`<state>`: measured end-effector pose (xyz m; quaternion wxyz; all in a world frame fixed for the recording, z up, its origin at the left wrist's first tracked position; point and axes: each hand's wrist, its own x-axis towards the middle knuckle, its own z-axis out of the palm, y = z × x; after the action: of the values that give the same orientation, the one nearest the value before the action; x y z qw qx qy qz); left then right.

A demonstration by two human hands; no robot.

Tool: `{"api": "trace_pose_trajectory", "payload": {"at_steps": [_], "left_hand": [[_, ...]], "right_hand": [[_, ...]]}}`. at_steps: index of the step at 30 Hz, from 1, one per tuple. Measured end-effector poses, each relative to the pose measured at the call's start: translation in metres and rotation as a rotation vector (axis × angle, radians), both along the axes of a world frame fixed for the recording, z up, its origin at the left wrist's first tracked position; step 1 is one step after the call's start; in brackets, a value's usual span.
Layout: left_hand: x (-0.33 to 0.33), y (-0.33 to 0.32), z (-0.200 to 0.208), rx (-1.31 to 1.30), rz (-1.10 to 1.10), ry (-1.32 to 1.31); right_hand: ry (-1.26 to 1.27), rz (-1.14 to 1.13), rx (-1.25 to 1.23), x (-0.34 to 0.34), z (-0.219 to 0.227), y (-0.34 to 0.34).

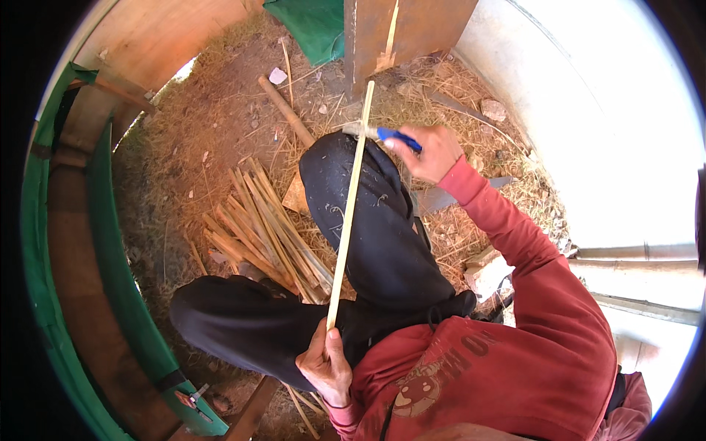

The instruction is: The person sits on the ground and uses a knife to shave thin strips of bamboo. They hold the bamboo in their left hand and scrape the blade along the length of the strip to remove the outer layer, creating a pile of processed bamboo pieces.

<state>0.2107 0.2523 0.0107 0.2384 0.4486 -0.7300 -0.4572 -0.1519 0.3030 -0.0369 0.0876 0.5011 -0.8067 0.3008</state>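
Note:
A long, pale bamboo strip [346, 242] slants over my lap and bent knee, its far end reaching past the knee. My left hand [327, 364] is closed round its near end, thumb on top. In my right hand [428, 151] is a knife [399, 138] with a blue handle, gripped between thumb and fingers. The knife's blade lies across the strip near its far end, beside a small curl of shaving. Thin shavings cling to the dark trousers [368, 213] on my knee.
Split bamboo strips [272, 228] lie heaped left of my knee. Beyond it are a bamboo pole [287, 110] and a rusty brown panel [412, 37]. A wide flat blade [441, 197] lies under my right forearm. A pale wall [588, 110] stands right; green-edged boards [110, 198] stand left.

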Motion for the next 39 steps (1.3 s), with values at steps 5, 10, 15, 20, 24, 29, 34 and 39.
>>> {"api": "trace_pose_trajectory", "payload": {"at_steps": [5, 10, 15, 20, 24, 29, 34, 39], "left_hand": [[0.015, -0.002, -0.014, 0.010, 0.024, 0.012], [0.006, -0.004, -0.012, 0.042, -0.018, 0.011], [0.004, -0.002, -0.014, 0.028, -0.015, 0.007], [-0.002, -0.003, -0.011, 0.021, -0.018, 0.070], [0.021, 0.000, -0.013, 0.124, 0.038, 0.068], [0.016, 0.000, -0.014, 0.093, 0.039, 0.033], [0.015, -0.001, -0.010, 0.065, 0.010, 0.031], [0.007, 0.000, -0.001, 0.069, -0.009, 0.042]], "right_hand": [[-0.067, 0.051, -0.042, 0.002, -0.006, -0.002], [0.007, 0.026, -0.033, -0.012, -0.004, -0.013], [0.001, -0.048, -0.030, -0.026, -0.016, -0.022], [0.073, -0.543, 0.060, -0.084, -0.039, -0.038], [-0.111, -0.778, 0.055, -0.146, -0.017, -0.010], [-0.277, -0.089, -0.027, -0.025, 0.016, 0.014], [-0.172, 0.183, -0.010, 0.045, 0.014, 0.018], [-0.169, -0.054, -0.024, 0.014, 0.000, 0.012]]}}
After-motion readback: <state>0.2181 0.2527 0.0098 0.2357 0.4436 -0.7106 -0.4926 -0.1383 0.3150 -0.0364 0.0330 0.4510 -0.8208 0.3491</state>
